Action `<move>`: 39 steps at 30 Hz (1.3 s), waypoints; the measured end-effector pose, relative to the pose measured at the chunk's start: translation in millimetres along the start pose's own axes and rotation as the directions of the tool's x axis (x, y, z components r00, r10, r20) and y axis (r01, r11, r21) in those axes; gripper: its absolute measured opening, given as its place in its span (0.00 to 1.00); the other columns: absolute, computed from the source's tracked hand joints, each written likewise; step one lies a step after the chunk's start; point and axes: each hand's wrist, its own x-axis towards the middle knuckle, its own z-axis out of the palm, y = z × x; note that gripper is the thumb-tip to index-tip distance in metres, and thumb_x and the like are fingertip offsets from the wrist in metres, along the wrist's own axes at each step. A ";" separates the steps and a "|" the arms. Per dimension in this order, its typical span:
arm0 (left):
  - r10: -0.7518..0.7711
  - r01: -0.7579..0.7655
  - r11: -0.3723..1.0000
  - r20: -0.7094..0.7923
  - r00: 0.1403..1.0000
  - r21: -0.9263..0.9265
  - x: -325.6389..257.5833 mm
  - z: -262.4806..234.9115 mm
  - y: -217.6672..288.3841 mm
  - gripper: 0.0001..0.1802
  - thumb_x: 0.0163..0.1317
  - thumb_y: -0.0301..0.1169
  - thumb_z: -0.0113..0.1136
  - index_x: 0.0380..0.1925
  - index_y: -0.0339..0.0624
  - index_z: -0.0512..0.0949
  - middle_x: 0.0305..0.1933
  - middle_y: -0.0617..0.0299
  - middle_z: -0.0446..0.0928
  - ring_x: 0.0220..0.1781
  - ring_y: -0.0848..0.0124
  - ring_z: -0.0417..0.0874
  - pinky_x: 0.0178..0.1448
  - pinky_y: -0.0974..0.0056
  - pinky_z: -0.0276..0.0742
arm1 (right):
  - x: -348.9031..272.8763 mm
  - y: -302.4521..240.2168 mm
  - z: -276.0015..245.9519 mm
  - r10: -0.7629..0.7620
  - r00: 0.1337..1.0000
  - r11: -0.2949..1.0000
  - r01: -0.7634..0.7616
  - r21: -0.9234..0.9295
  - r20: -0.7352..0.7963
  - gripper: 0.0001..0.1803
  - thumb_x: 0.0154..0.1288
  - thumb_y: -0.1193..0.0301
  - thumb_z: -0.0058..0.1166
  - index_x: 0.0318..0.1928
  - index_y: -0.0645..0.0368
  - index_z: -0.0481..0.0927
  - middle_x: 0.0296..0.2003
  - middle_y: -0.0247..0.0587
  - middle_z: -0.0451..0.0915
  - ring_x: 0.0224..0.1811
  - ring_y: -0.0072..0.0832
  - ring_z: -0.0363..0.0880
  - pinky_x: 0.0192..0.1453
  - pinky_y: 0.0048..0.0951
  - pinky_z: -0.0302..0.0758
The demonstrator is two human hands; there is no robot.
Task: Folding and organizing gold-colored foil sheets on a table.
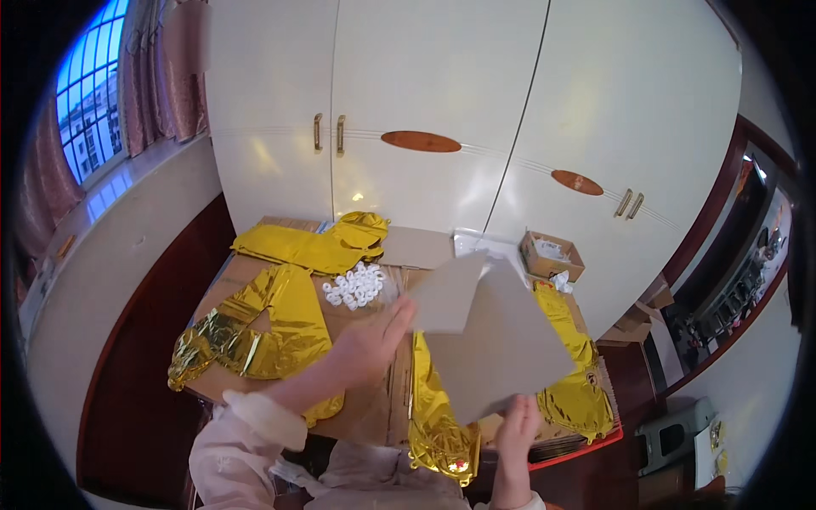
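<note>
My left hand (pixel 374 340) is closed on the left edge of a grey cardboard sheet (pixel 506 348), at a lighter flap or second piece (pixel 446 293); I cannot tell which. Below, my right hand (pixel 518 429) pinches the sheet's lower right edge. The sheet is tilted above the table, over a flat gold foil balloon (pixel 438 425) that it partly hides. Another gold foil balloon (pixel 289 319) lies by my left forearm. A third gold foil balloon (pixel 297 246) lies at the back left, and one more (pixel 582 374) on the right.
White plastic rings (pixel 355 286) are heaped behind my left hand. A small cardboard box (pixel 552 255) with white contents stands at the back right. White cabinet doors (pixel 425 76) rise behind the cardboard-covered table (pixel 357 408). A grey plastic stool (pixel 676 438) is at the right.
</note>
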 end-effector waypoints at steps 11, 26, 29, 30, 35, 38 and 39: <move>-0.077 0.018 0.980 0.291 0.954 0.200 54.3 258.6 -118.0 0.16 0.58 0.29 0.51 0.46 0.35 0.72 0.47 0.50 0.77 0.52 0.56 0.79 0.53 0.55 0.78 | -2.7 23.6 -44.0 0.463 0.861 0.712 -0.220 0.666 -0.211 0.13 0.67 0.80 0.40 0.51 0.59 0.67 0.38 0.34 0.74 0.30 0.21 0.73 0.32 0.26 0.74; -0.273 0.480 0.876 0.777 0.567 -0.042 22.6 164.0 -66.0 0.20 0.50 0.46 0.64 0.27 0.38 0.83 0.30 0.48 0.81 0.37 0.52 0.84 0.40 0.50 0.79 | -15.9 54.4 -29.2 0.572 0.818 0.443 -0.376 0.814 0.067 0.17 0.62 0.81 0.41 0.53 0.61 0.64 0.46 0.42 0.75 0.40 0.30 0.79 0.35 0.30 0.79; -0.264 0.529 0.843 0.778 0.570 -0.102 18.8 167.2 -63.6 0.20 0.50 0.47 0.64 0.25 0.39 0.83 0.27 0.49 0.81 0.34 0.54 0.84 0.38 0.51 0.79 | -27.0 64.4 -34.6 0.529 0.845 0.450 -0.353 0.820 0.073 0.18 0.62 0.81 0.41 0.53 0.60 0.65 0.46 0.41 0.75 0.40 0.29 0.79 0.34 0.29 0.78; -0.246 0.538 0.832 0.778 0.578 -0.136 15.6 172.1 -63.4 0.20 0.50 0.47 0.64 0.24 0.39 0.83 0.27 0.50 0.82 0.34 0.55 0.84 0.39 0.52 0.79 | -26.2 57.4 -34.2 0.547 0.836 0.465 -0.345 0.815 0.042 0.18 0.62 0.81 0.41 0.53 0.60 0.65 0.46 0.40 0.75 0.39 0.28 0.78 0.33 0.28 0.77; -0.321 0.669 0.727 0.786 0.528 -0.152 -2.0 187.9 -69.9 0.17 0.49 0.45 0.65 0.25 0.40 0.83 0.30 0.51 0.82 0.35 0.55 0.84 0.40 0.54 0.79 | -28.7 51.4 -39.7 0.522 0.852 0.486 -0.343 0.804 0.048 0.19 0.62 0.82 0.41 0.54 0.58 0.66 0.42 0.38 0.75 0.35 0.25 0.76 0.33 0.27 0.76; -0.339 0.676 0.717 0.761 0.553 -0.172 -0.4 173.4 -72.3 0.14 0.50 0.41 0.63 0.26 0.40 0.83 0.30 0.51 0.82 0.36 0.55 0.84 0.40 0.54 0.79 | -29.7 59.1 -41.8 0.490 0.859 0.424 -0.385 0.820 0.150 0.17 0.63 0.82 0.44 0.52 0.57 0.67 0.39 0.36 0.74 0.37 0.26 0.75 0.47 0.35 0.81; -0.351 0.677 0.715 0.747 0.565 -0.175 -0.4 162.6 -74.3 0.13 0.50 0.40 0.63 0.26 0.40 0.82 0.31 0.51 0.82 0.36 0.54 0.84 0.40 0.53 0.79 | -28.6 56.3 -37.5 0.515 0.838 0.411 -0.427 0.805 0.181 0.17 0.64 0.82 0.44 0.53 0.56 0.67 0.39 0.36 0.74 0.37 0.26 0.75 0.49 0.37 0.81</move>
